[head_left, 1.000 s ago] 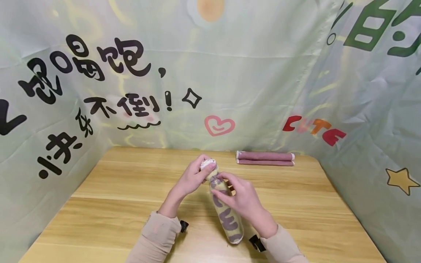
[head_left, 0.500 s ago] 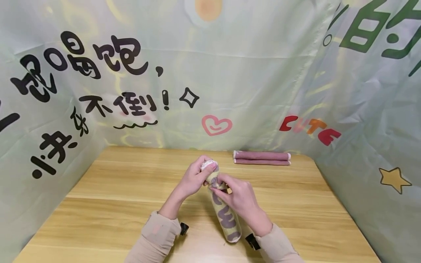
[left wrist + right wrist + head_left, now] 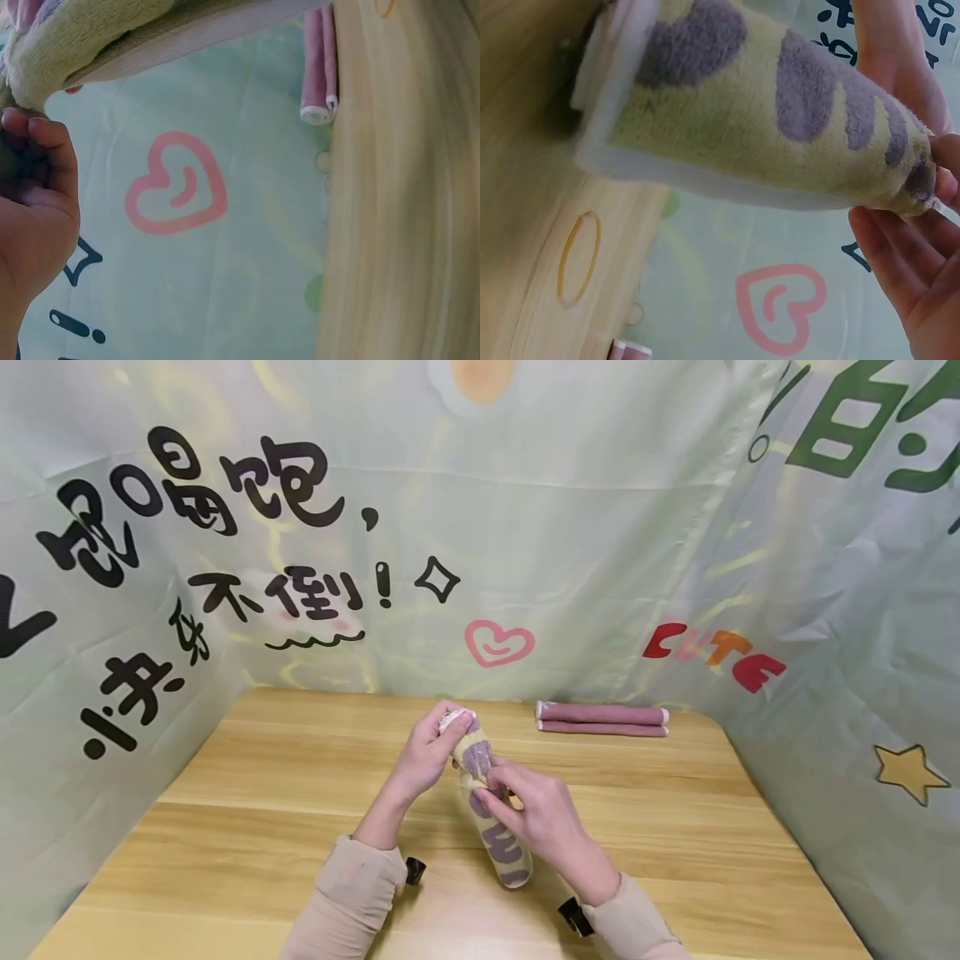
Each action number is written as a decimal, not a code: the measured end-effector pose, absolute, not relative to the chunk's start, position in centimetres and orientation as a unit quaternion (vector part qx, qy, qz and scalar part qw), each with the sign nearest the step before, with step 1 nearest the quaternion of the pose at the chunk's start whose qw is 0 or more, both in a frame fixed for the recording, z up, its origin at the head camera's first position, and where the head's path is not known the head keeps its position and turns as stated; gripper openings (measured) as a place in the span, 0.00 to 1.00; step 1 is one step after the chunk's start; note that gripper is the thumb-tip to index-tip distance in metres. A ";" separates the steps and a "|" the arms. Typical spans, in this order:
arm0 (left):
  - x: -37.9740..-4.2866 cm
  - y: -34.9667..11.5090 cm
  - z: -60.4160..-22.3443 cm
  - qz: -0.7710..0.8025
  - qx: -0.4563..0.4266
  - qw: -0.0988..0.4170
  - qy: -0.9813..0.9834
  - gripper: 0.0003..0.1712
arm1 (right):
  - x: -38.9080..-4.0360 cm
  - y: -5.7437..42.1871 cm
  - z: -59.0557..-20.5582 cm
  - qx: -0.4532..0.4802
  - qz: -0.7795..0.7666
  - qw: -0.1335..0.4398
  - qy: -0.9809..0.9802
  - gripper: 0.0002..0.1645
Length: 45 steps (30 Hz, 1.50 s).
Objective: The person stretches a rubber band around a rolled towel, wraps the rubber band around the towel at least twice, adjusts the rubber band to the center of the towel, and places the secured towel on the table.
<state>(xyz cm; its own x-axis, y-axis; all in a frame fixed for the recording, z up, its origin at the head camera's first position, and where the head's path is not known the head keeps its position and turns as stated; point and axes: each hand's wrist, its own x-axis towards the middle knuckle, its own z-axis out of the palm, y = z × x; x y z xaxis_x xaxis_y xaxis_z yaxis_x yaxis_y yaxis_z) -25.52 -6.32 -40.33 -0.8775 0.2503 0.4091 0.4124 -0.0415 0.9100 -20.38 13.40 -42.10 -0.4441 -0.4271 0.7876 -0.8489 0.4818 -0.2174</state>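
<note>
As counted from your side outward, the nearest entries are your two beige sleeves (image 3: 358,881), each with a black device (image 3: 575,917) at the cuff.

Rolled cloth (image 3: 504,843): one, pale yellow plush with purple markings. It slants above the pale wood table (image 3: 262,827), broad end toward you between your forearms, narrow end away and to your left. Whether the broad end touches the wood, you cannot tell from these views.

Right hand (image 3: 543,803): thumb and forefinger drawn nearly together, pinching the cloth at its narrowed part, from the right side. The remaining fingers are bent and partly hidden.

Left hand (image 3: 424,753): curled firmly round the white-edged far end, thumb laid over the top, other fingers mostly out of sight behind; the gap is filled by cloth. A short striped stretch of the roll shows bare between your two hands.

Amber loop (image 3: 560,274): one, thin, flat on the wood, nearer than the next item.

Pink rolls (image 3: 602,714): two, side by side near the table's far edge, right of your hands and well apart from them.

Backdrop (image 3: 585,552): pale green fabric, bearing a pink heart (image 3: 470,642) and a yellow star (image 3: 911,775).
</note>
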 end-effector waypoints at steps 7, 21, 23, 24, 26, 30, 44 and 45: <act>-24.9 -5.1 -40.3 -0.692 -0.215 0.043 -0.688 0.12 | -20.5 14.2 -42.5 0.365 0.315 0.347 -0.804 0.24; -25.4 -5.2 -40.2 -0.627 -0.255 0.041 -0.735 0.12 | -20.2 14.8 -41.8 0.299 0.364 0.272 -0.839 0.36; -25.6 -5.6 -40.3 -0.605 -0.282 0.053 -0.742 0.14 | -20.1 14.8 -41.6 0.292 0.401 0.237 -0.835 0.35; -25.6 -5.9 -40.2 -0.594 -0.294 0.059 -0.746 0.15 | -20.0 14.8 -41.5 0.289 0.421 0.218 -0.831 0.35; -25.7 -6.4 -40.1 -0.577 -0.315 0.069 -0.750 0.16 | -19.9 14.8 -41.2 0.282 0.459 0.179 -0.824 0.34; -25.7 -7.2 -39.8 -0.568 -0.340 0.067 -0.746 0.19 | -19.8 14.7 -40.7 0.272 0.513 0.116 -0.806 0.30; -25.4 -7.1 -39.7 -0.632 -0.304 0.029 -0.712 0.09 | -19.8 14.3 -41.2 0.286 0.508 0.083 -0.808 0.22; -25.4 -7.1 -39.7 -0.631 -0.298 0.030 -0.716 0.09 | -19.7 14.3 -41.1 0.280 0.506 0.097 -0.810 0.22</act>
<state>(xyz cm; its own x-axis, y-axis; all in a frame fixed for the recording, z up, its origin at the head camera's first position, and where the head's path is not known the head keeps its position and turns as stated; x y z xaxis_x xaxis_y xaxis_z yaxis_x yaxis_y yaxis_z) -25.42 -7.05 -39.70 -0.8204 0.3890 0.4191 0.4648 0.0266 0.8850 -19.73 14.30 -41.14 -0.8242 -0.3552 0.4411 -0.5522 0.3313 -0.7651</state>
